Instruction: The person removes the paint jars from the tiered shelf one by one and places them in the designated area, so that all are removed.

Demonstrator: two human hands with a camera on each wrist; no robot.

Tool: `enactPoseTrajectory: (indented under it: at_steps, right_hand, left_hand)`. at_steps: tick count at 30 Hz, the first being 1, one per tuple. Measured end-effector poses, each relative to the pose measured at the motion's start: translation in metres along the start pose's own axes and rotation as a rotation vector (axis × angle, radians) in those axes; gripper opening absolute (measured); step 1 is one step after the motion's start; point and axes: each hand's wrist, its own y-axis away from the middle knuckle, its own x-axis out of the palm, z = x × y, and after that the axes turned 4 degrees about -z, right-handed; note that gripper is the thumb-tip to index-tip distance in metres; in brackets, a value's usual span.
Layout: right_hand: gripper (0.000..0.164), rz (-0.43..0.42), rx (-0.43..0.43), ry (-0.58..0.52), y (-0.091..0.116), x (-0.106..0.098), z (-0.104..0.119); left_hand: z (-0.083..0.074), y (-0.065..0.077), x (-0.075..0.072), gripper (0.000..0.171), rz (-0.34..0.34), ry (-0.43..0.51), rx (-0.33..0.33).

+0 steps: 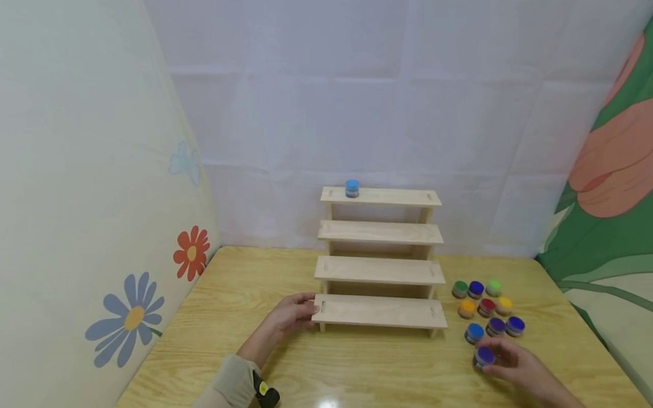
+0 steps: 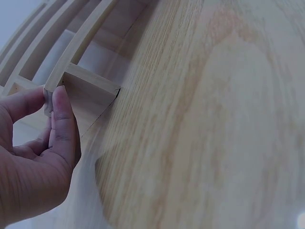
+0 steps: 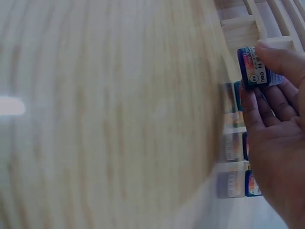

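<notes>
At the left end of the lowest step, my left hand (image 1: pixel 292 315) pinches the board of a pale wooden four-step display rack (image 1: pixel 380 311). The left wrist view shows thumb and fingers on either side of the board's edge (image 2: pixel 58 76). My right hand (image 1: pixel 520 365) holds a small paint jar (image 1: pixel 484 357) with a purple lid between thumb and fingers. Its printed label (image 3: pixel 255 67) shows in the right wrist view. A jar with a light blue lid (image 1: pixel 352 188) stands on the top step, towards its left end.
Right of the rack, several more paint jars stand in rows on the wooden table (image 1: pixel 388 368), among them a green-lidded jar (image 1: pixel 460 289), a red-lidded jar (image 1: pixel 486 307) and a blue-lidded jar (image 1: pixel 474 333). A white cloth (image 1: pixel 306 124) hangs behind. Flower-printed panels flank both sides.
</notes>
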Motion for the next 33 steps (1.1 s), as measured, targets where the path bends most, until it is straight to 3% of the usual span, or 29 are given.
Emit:
enactPoseTrajectory:
  at_steps: [15, 20, 24, 33]
  right_hand:
    - [0.051, 0.104, -0.008, -0.045, -0.001, 0.001, -0.007]
    - [0.05, 0.094, -0.013, -0.015, -0.002, -0.001, 0.002]
    - [0.046, 0.086, -0.081, -0.032, -0.007, -0.007, 0.017]
    - [0.035, 0.068, -0.351, -0.013, -0.032, -0.02, 0.075]
  left_hand:
    - [-0.001, 0.001, 0.0, 0.06, 0.002, -0.006, -0.004]
    - [-0.001, 0.001, -0.001, 0.061, -0.001, -0.007, -0.007]
    - [-0.001, 0.001, -0.001, 0.061, 0.002, -0.005, -0.002]
    - [-0.002, 0.002, -0.001, 0.061, 0.004, -0.008, -0.007]
